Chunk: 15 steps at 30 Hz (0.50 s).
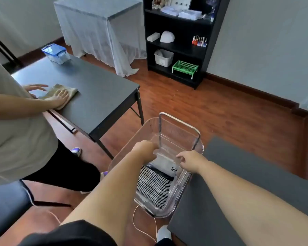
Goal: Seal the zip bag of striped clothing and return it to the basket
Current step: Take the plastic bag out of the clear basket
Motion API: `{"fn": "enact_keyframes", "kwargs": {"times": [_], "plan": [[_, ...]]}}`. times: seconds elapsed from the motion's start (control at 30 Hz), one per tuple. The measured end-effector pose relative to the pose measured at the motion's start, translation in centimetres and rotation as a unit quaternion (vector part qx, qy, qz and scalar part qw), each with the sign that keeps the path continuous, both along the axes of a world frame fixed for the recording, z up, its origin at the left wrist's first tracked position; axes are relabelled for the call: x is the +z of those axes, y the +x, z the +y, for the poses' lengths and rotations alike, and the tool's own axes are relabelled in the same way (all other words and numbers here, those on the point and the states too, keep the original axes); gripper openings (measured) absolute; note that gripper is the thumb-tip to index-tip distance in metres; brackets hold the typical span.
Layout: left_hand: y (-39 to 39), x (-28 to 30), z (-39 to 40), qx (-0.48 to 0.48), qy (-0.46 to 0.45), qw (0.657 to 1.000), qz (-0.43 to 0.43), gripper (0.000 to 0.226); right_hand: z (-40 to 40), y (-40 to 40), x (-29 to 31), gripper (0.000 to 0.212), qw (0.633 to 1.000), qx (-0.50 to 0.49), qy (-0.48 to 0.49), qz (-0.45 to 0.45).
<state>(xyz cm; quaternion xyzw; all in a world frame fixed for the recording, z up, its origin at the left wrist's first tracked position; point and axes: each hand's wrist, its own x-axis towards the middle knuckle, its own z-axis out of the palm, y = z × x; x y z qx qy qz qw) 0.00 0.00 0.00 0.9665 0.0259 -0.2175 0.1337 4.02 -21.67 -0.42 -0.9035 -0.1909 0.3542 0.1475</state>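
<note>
Both hands, left (146, 150) and right (189, 159), pinch the zip bag's (156, 181) top edge inside the basket (180, 194).

**Head camera: single view**

One wide-angle view from the wearer's head, facing forward and steeply down. Nearest: both forearms and the basket (174, 206) on the floor below. Farther out: table (96, 96) to the left, shelf (178, 41) on the far wall. Edges bow.
</note>
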Motion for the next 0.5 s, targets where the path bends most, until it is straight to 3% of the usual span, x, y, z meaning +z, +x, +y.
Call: {"fn": "enact_keyframes", "kwargs": {"times": [0.23,0.5], "plan": [[-0.3,-2.2,-0.6,-0.084,0.048,0.994,0.056,0.045,1.4,-1.4,-3.3,0.05,0.998,0.037,-0.051,0.011],[-2.2,-1.9,-0.3,-0.121,0.02,0.991,0.053,0.025,0.7,-2.8,-4.6,0.016,1.0,0.013,0.016,-0.008]]}}
